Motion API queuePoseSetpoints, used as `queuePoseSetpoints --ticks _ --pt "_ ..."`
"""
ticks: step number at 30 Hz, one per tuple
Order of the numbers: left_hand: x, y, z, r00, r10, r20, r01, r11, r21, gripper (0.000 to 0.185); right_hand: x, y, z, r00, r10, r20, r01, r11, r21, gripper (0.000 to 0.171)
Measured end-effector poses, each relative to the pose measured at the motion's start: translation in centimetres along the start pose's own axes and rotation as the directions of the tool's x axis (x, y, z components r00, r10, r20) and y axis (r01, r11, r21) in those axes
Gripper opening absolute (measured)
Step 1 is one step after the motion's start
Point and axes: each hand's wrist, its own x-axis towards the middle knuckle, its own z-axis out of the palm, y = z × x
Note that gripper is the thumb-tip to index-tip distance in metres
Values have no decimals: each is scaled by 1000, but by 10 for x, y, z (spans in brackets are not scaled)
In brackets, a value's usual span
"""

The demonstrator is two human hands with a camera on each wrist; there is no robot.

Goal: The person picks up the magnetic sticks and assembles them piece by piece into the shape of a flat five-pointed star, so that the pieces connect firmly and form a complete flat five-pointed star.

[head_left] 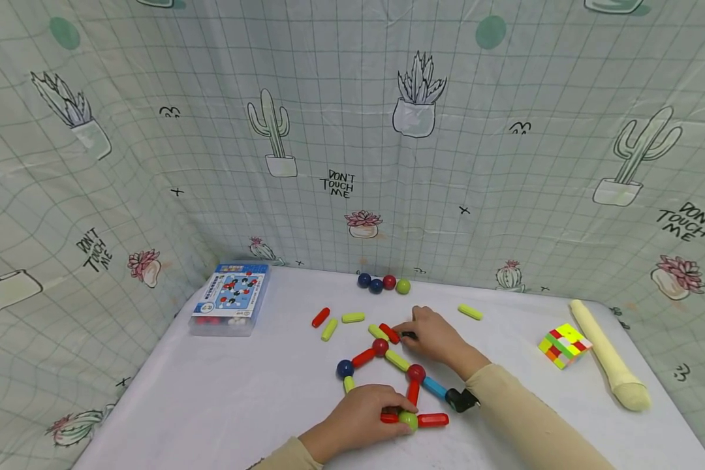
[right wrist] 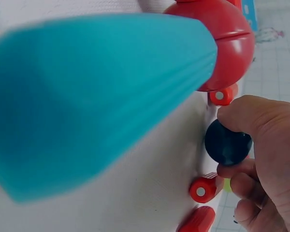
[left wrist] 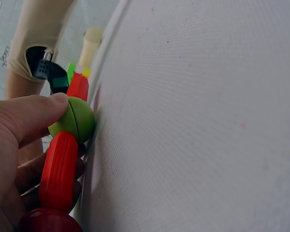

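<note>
A linked frame of coloured balls and rods lies on the table, with a red ball (head_left: 416, 373) near its middle and a navy ball (head_left: 344, 369) at its left. My left hand (head_left: 361, 414) pinches the lime-green ball (left wrist: 84, 118) between thumb and fingers. Red rods, one of them (head_left: 433, 420) pointing right, stick out from that ball. Beyond the frame, my right hand (head_left: 435, 336) pinches a dark ball (right wrist: 227, 145) with thumb and fingertips, beside a loose red rod (head_left: 390, 333). A blue rod (right wrist: 101, 92) looms close in the right wrist view.
Loose rods, including a yellow-green rod (head_left: 353, 318), lie behind the frame. Several balls, one red (head_left: 390, 282), line the back. A clear kit box (head_left: 229, 300) sits back left. On the right are a puzzle cube (head_left: 565, 346) and a pale yellow tapered stick (head_left: 608, 356).
</note>
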Motion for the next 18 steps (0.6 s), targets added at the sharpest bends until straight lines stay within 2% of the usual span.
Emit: queuePoseSetpoints --ticks 4,9,18 --pt "0 0 0 1000 1 2 -1 1000 -2 27 -2 -1 -3 998 58 0 -58 996 62 31" --pt "0 0 -1 1000 -6 4 6 1000 -6 27 -9 -2 -7 987 159 -5 -157 977 144 34" --pt "0 1 0 1000 -18 8 17 1000 9 28 -42 -1 -18 970 245 0 -239 947 214 33"
